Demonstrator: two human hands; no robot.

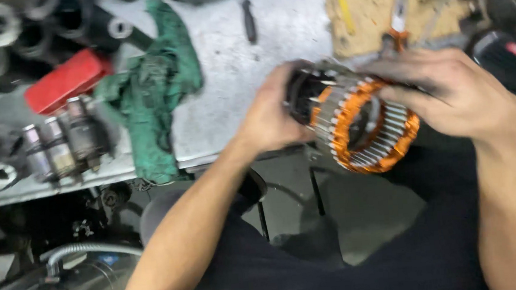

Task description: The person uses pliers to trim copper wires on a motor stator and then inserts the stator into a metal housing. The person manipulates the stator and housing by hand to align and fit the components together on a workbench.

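Both hands on the motor coil ring [356,120], held in the air just off the front edge of the workbench [234,62], right of frame centre. The ring is a slotted metal core with copper-orange windings, tilted so its open end faces about 5 o'clock.

Left hand [268,114] grips the ring's dark end from 9 o'clock, fingers curled round it. Right hand [448,92] lies over the top from 2 o'clock, fingers [395,72] spread across the copper rim and pressed on it. The picture is blurred, so exact fingertip contact can't be told.

On the bench at 10 o'clock from the ring: a crumpled green rag [151,92]. Further out at 9 o'clock: a red block [66,79] and a small grey motor part [64,140]. At 12 o'clock: a dark screwdriver [250,20]. At 1 o'clock: a piece of worn board [375,9] with orange-handled pliers [396,29] on it.
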